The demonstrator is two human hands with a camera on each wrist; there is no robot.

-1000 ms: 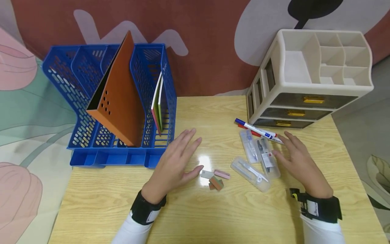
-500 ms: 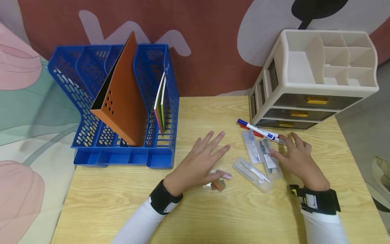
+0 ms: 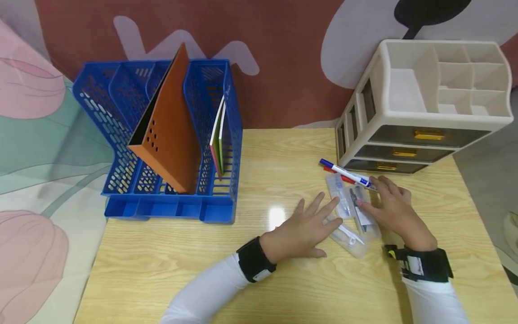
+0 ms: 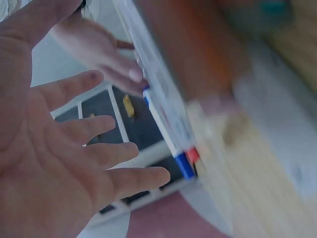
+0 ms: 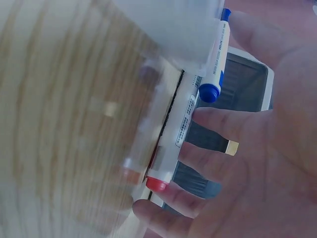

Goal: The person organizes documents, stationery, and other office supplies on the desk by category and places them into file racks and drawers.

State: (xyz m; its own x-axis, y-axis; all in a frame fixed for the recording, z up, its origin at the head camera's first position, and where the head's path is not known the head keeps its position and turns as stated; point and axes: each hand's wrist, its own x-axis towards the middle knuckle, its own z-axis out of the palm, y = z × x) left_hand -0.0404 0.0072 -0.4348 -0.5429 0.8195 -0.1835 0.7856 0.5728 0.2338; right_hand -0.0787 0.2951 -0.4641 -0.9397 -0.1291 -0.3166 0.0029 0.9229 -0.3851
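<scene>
My left hand, fingers spread and palm down, hovers over or rests on the near end of a clear plastic case. The small erasers are hidden beneath it in the head view; the left wrist view shows only a blurred orange-brown shape close by. My right hand is at the right ends of a blue-capped marker and a red-capped marker, fingers extended along them. Its thumb lies over a clear case with a compass. Another clear case lies left of that one.
At the left stands a blue file rack with an orange folder and thin booklets. A white drawer organizer with dark drawers stands behind the markers. The wooden table ends at the right.
My left hand has moved right from beside the rack, passing over the erasers to the nearest clear case. The right hand has shifted slightly, staying by the markers. The head view has turned slightly left.
</scene>
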